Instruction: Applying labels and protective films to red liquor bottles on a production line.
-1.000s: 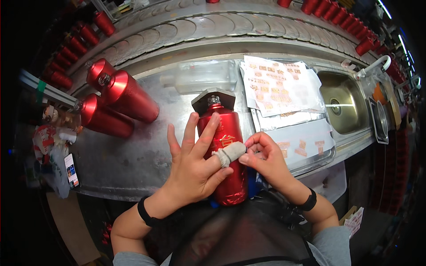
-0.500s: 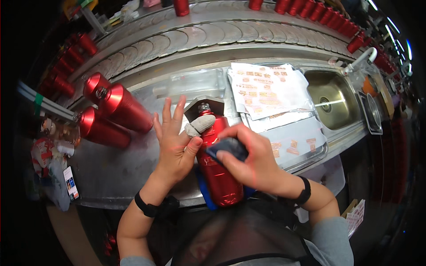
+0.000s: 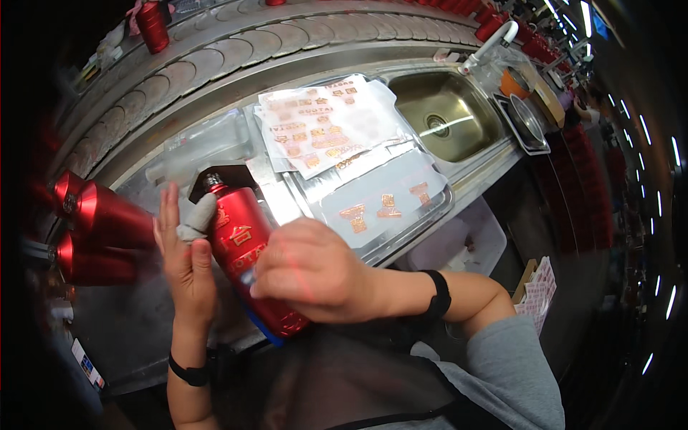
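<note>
A shiny red bottle (image 3: 252, 247) with gold lettering lies tilted, its metal neck toward a dark angular support (image 3: 240, 175). Something blue (image 3: 259, 324) shows under its lower end. My left hand (image 3: 190, 261) is open beside the bottle's upper left side, fingers stretched out. A greyish-white finger cover (image 3: 199, 216) sits on one finger, against the bottle's shoulder. My right hand (image 3: 308, 272) is closed over the bottle's lower half. Only a small pale edge of what it holds peeks out; half a second ago a dark flat pad showed in it.
Printed transfer sheets (image 3: 322, 125) and a backing sheet with gold-red pieces (image 3: 388, 206) lie on a metal tray (image 3: 448, 204). Beyond are a sink (image 3: 466, 143) and white faucet (image 3: 494, 44). Several red bottles (image 3: 107, 215) are at left; a slatted conveyor (image 3: 272, 44) runs behind.
My view has swung right, so the bottle and tray appear further left. My right hand has turned over, hiding most of the dark pad. My left hand stays by the bottle's shoulder.
</note>
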`<control>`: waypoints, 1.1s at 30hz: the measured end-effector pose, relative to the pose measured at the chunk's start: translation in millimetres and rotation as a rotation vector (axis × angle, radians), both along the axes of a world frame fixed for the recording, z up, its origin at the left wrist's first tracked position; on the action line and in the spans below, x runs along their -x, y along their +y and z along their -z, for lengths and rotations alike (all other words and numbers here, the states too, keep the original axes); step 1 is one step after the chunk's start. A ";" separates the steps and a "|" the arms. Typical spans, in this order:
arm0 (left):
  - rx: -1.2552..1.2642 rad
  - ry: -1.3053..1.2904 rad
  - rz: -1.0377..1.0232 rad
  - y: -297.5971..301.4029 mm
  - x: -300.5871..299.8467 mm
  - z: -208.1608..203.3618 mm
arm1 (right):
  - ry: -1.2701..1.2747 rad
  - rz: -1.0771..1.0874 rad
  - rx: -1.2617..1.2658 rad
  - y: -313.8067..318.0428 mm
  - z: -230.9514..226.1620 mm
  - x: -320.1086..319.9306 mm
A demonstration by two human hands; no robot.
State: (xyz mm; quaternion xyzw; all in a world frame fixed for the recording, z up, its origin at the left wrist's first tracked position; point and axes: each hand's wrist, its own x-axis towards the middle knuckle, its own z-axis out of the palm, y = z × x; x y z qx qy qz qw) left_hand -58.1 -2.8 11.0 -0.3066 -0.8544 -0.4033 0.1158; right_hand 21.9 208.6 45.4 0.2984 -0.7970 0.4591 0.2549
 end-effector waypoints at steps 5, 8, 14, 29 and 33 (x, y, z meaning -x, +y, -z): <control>-0.219 -0.269 -0.039 -26.3 -27.3 19.5 | -0.484 -0.036 0.077 35.9 -5.5 -14.2; -0.237 -0.324 -0.059 -33.5 -48.9 26.3 | -0.980 0.251 0.452 81.0 10.7 -14.9; -0.272 -0.431 -0.055 -29.5 -60.0 35.4 | -1.061 0.470 -0.394 136.5 37.8 0.3; -0.385 -0.613 -0.073 -19.0 -68.1 37.2 | -0.748 0.268 -0.652 141.3 61.9 46.9; -0.429 -0.637 -0.076 -23.5 -72.4 34.5 | -0.816 0.209 -0.637 139.5 57.9 54.5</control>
